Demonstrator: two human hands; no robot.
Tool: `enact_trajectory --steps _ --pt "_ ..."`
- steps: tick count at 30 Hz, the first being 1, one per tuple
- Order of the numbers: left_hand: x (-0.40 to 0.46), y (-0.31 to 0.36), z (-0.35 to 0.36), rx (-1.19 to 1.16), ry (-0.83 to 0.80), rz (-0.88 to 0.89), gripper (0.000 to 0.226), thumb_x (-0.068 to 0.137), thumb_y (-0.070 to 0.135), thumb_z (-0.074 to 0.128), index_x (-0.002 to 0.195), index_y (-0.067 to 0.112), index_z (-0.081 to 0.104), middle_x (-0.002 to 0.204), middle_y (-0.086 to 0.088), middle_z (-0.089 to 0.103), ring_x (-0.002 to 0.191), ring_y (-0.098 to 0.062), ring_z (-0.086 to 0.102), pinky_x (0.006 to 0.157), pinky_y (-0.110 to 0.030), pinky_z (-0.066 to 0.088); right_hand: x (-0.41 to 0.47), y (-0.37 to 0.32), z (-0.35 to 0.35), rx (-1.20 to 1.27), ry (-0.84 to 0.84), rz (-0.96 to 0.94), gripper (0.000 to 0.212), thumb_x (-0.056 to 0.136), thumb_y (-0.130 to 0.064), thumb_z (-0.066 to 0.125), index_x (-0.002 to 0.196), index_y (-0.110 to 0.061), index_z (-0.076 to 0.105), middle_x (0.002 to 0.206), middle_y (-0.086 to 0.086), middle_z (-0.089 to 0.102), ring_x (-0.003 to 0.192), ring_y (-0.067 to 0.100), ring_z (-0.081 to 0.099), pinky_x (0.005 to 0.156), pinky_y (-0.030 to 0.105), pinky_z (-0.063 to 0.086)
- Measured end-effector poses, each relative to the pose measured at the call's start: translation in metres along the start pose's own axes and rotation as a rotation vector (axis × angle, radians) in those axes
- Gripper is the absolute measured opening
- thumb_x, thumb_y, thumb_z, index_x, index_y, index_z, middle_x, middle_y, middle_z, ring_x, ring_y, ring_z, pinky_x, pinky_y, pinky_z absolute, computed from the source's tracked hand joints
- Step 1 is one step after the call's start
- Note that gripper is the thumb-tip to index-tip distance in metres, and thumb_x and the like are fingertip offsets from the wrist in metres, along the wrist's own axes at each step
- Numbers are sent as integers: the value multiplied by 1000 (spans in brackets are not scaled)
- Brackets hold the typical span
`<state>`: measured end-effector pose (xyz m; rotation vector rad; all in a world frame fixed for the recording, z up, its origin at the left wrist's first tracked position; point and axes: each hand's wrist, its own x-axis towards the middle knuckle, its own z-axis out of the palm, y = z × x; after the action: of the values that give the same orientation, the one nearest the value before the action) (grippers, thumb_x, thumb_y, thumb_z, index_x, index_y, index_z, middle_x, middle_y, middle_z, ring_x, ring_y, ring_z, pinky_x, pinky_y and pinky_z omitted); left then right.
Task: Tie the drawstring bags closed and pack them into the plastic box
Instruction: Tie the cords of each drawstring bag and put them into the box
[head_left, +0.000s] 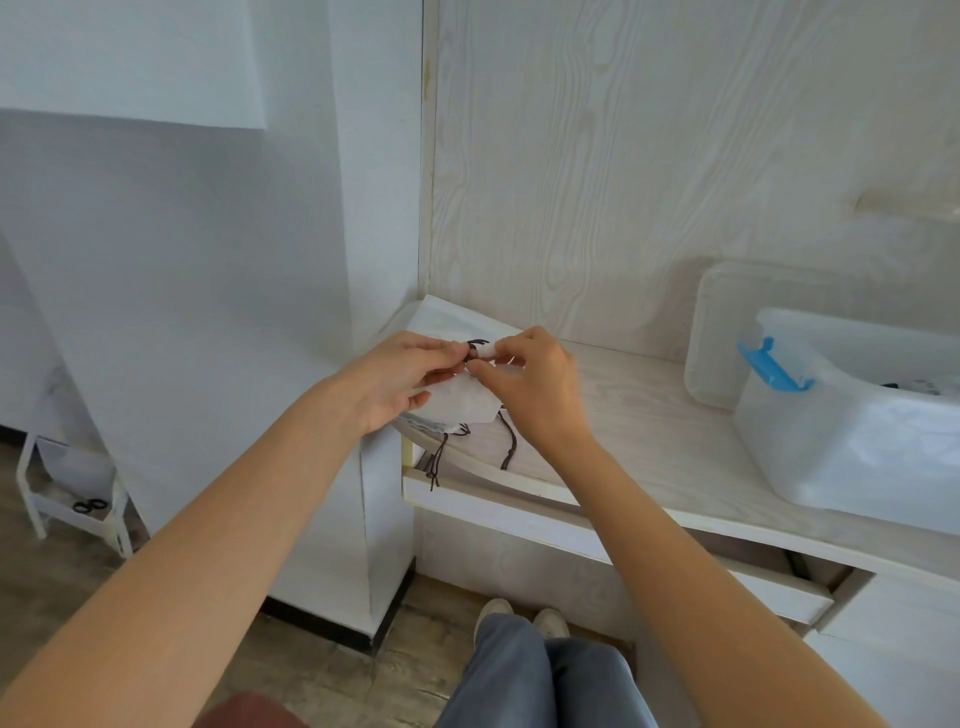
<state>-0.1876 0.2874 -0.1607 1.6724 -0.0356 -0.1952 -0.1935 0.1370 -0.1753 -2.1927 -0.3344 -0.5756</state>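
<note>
Left hand (400, 376) raised above the near-left corner of the counter, thumb and forefinger pinched together on the dark cord at the gathered neck of a small white fabric drawstring bag (462, 400); remaining fingers loosely curled beneath, against the bag's body. Right hand (530, 379) close opposite, fingertips nearly meeting the left's, thumb and forefinger pinched on the bunched white neck just beside the dark cord, other fingers curled. Bag held between both hands, its pale body hanging below the pinch.

Directly beneath, on the pale wood-grain countertop (649, 415), more white fabric bags (434, 427) lying flat at the corner, partly hidden by the left hand. Thin dark brown drawstrings (509, 441) trailing across the surface, one knotted end (435, 475) dangling over the front edge.

Further right, well apart from the hands, a translucent plastic storage box (841, 441) with a blue latch clip (774, 366) on its near-left end, standing open on the counter; something dark and small inside, too indistinct to identify. Clear plastic lid (717, 332) propped upright behind the box against the wood-grain wall panel (649, 156).

Below the counter, a drawer (727, 566) slightly open. At far left on the floor, a low white rack (72, 499) with black scissors (89, 505) resting on it. At bottom, grey trouser legs and pale shoes (522, 618) on wood-pattern flooring.
</note>
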Motion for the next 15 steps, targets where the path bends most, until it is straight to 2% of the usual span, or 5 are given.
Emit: enact_trajectory --steps 3,5,9,11,15 --pt "-1 0 0 8 -17 10 10 89 25 61 91 20 70 76 12 67 75 0 57 63 -22 33 2 -2 -3 134 -60 52 7 81 -23 71 83 -17 71 80 -8 57 74 6 54 57 6 38" --pt "-2 1 -2 2 -19 21 9 88 25 62 89 21 70 75 13 68 79 -1 58 66 -22 34 3 -1 -5 239 -112 88 7 80 -20 71 74 -17 67 70 -8 58 65 5 52 53 8 39" --pt "-3 1 -1 45 46 56 3 83 27 67 83 25 70 73 15 70 84 -2 60 75 -24 36 5 3 -8 469 -124 211 15 80 -16 71 71 -7 63 66 0 58 63 9 50 58 19 38" --pt "-3 0 -2 91 63 73 3 81 29 69 82 26 70 76 14 71 89 -2 61 79 -24 37 5 6 -11 565 -124 266 18 83 -15 69 68 -10 60 64 -2 55 61 8 47 59 17 37" --pt "-4 -3 -6 65 156 138 3 81 25 70 84 26 70 86 11 70 92 0 60 78 -21 39 5 12 -17 855 -166 456 19 87 -13 63 69 -15 59 66 -5 55 65 10 48 71 23 42"
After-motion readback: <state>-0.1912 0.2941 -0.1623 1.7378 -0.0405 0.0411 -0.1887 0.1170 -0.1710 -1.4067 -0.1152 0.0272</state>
